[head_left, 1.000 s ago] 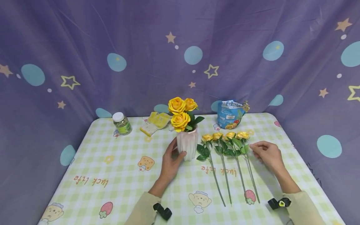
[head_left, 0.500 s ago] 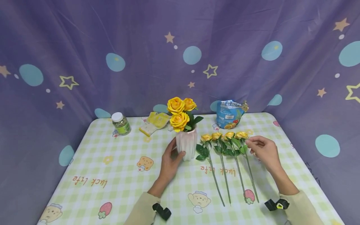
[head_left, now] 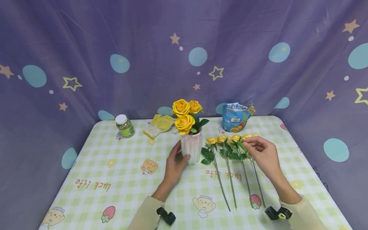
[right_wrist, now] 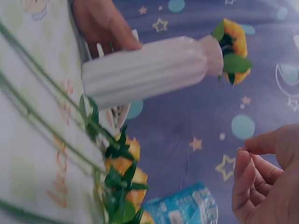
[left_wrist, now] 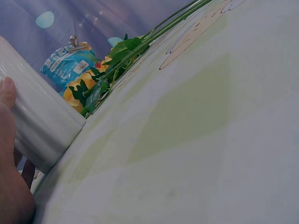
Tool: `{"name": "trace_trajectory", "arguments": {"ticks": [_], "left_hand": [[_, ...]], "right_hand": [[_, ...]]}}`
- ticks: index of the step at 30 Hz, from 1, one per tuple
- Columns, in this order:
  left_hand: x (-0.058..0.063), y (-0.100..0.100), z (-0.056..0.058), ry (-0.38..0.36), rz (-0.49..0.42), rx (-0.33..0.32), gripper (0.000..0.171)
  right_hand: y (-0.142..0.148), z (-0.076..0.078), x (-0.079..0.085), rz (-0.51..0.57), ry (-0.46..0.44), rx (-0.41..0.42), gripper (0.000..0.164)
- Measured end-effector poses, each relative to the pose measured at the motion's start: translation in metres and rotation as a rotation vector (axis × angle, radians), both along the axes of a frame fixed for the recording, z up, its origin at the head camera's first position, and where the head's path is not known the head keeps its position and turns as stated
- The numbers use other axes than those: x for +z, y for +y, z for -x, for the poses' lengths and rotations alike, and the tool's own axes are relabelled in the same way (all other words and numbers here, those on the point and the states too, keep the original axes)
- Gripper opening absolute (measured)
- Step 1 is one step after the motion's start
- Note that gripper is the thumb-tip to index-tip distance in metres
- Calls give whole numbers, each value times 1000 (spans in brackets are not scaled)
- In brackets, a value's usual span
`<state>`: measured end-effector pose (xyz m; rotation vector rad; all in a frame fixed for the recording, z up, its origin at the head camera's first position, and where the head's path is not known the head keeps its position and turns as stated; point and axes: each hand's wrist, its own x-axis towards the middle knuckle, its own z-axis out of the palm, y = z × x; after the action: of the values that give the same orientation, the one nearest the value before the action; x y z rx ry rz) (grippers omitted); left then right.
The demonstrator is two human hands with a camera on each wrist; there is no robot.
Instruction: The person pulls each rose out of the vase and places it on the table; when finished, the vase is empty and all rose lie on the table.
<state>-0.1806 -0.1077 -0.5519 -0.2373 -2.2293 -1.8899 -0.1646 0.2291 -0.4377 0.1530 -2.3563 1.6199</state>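
Observation:
My left hand (head_left: 175,163) holds the side of a ridged white-and-pink vase (head_left: 191,148) standing upright on the table. Three large yellow roses (head_left: 184,117) with dark green leaves rise from its mouth. To its right, several yellow roses (head_left: 222,139) lie in a row, heads away from me and stems toward me. My right hand (head_left: 265,156) overlaps the head of the rightmost rose (head_left: 246,136) in the head view. In the right wrist view that hand (right_wrist: 266,177) shows loosely curled fingers, thumb and index close together, nothing between them. A thumb (left_wrist: 7,91) presses the vase in the left wrist view.
A blue pouch (head_left: 235,118) with a metal clip stands at the back right. At the back left are a white-lidded jar (head_left: 125,127) and a yellow-and-white cloth item (head_left: 159,124). A checked cloth (head_left: 95,207) covers the table, and a purple curtain (head_left: 143,80) hangs behind.
My right hand has moved left, from beside the rightmost rose to over its head. The left hand, the vase and the lying roses stay where they were.

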Motion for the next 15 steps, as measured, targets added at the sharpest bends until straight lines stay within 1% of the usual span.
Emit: {"name": "trace_trajectory", "arguments": {"ticks": [5, 11, 15], "left_hand": [[-1, 0, 0, 24, 6, -3, 71], [1, 0, 0, 6, 8, -3, 73], [1, 0, 0, -2, 11, 1, 73]], "right_hand": [[-16, -7, 10, 44, 57, 47, 13], [-38, -14, 20, 113, 124, 103, 12], [-54, -17, 21, 157, 162, 149, 12]]}}
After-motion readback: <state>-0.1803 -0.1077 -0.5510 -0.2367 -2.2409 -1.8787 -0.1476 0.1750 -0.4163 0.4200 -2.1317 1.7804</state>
